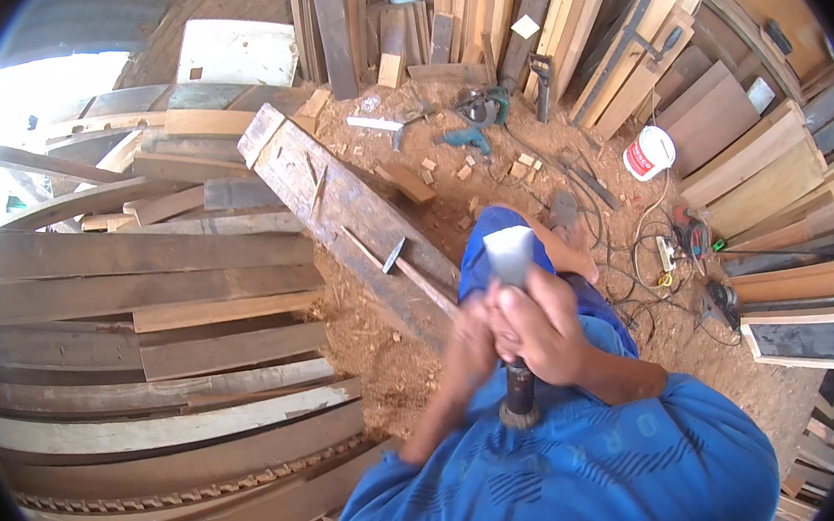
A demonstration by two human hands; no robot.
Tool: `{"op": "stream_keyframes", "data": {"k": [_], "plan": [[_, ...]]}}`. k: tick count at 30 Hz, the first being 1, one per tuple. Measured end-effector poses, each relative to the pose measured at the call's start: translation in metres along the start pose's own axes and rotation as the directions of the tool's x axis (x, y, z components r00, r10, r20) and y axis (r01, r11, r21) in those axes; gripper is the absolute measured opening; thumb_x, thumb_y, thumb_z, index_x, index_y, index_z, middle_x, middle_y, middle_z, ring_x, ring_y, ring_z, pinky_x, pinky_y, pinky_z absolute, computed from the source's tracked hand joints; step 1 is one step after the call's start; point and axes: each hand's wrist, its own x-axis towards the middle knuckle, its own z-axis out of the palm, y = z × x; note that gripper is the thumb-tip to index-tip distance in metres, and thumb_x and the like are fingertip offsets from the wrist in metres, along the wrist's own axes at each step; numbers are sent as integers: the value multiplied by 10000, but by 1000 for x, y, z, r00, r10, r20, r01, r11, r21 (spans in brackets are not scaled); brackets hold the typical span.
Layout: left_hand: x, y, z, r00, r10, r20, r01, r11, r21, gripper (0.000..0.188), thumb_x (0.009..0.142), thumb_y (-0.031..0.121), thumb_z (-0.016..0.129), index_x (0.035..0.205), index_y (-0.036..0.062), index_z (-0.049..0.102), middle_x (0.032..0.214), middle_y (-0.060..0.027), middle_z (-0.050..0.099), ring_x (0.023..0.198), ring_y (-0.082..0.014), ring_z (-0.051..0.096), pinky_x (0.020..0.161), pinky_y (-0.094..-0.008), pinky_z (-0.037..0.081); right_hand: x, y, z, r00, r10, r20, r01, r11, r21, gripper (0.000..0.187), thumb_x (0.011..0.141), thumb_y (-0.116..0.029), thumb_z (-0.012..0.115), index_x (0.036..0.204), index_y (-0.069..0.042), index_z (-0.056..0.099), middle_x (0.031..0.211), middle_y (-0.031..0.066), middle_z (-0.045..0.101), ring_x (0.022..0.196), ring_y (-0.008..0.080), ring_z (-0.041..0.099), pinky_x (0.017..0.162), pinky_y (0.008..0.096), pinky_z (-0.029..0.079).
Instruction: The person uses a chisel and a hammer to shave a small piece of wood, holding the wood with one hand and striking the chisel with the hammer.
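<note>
Both hands (547,328) wrap snugly around a chisel (511,255), hiding its middle; the left hand (475,337) is blurred.

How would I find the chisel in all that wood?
Start with the big blue shirt at the bottom. At its upper edge, the left hand and right hand meet at the chisel, its wide, pale blade pointing up the picture and its dark handle toward the shirt. Unlike the teal drill on the floor, it is up at the hands.
</note>
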Motion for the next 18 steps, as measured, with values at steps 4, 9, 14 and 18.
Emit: {"op": "stream_keyframes", "data": {"k": [4, 9, 14, 18], "plan": [[-28, -67, -17, 981, -186, -57, 157, 929, -335, 276, 1049, 276, 422, 931, 77, 572, 672, 31, 507, 565, -51, 459, 505, -193, 365, -2, -4, -2, 992, 109, 61, -111, 993, 28, 169, 1033, -181, 378, 1041, -31, 458, 675, -1, 448, 521, 56, 416, 486, 243, 418], [21, -22, -40, 983, 46, -178, -124, 879, -461, 285, 1042, 312, 429, 1042, 63, 568, 672, 21, 498, 551, -63, 461, 498, -191, 351, 0, 37, -19, 964, 263, 36, -266, 957, 113, 224, 1024, -213, 433, 1143, -24, 455, 756, 21, 487, 569, 62, 471, 542, 260, 488], [35, -11, -36, 990, -19, -141, -83, 727, -681, 226, 1032, 250, 454, 1087, 50, 545, 816, -19, 552, 561, -97, 494, 506, -220, 399, 8, 30, -17, 959, 277, 56, -282, 950, 133, 235, 1010, -214, 470, 1142, -20, 476, 739, 16, 501, 579, 66, 485, 533, 242, 466], [35, -15, -34, 999, 51, -3, -40, 755, -655, 148, 1013, 190, 495, 1078, 63, 534, 784, -12, 540, 565, -75, 470, 506, -206, 384, 31, 14, -27, 994, 96, -50, -107, 930, -351, 213, 959, -189, 590, 1068, -13, 539, 741, 17, 549, 636, 45, 502, 540, 216, 429]]}}
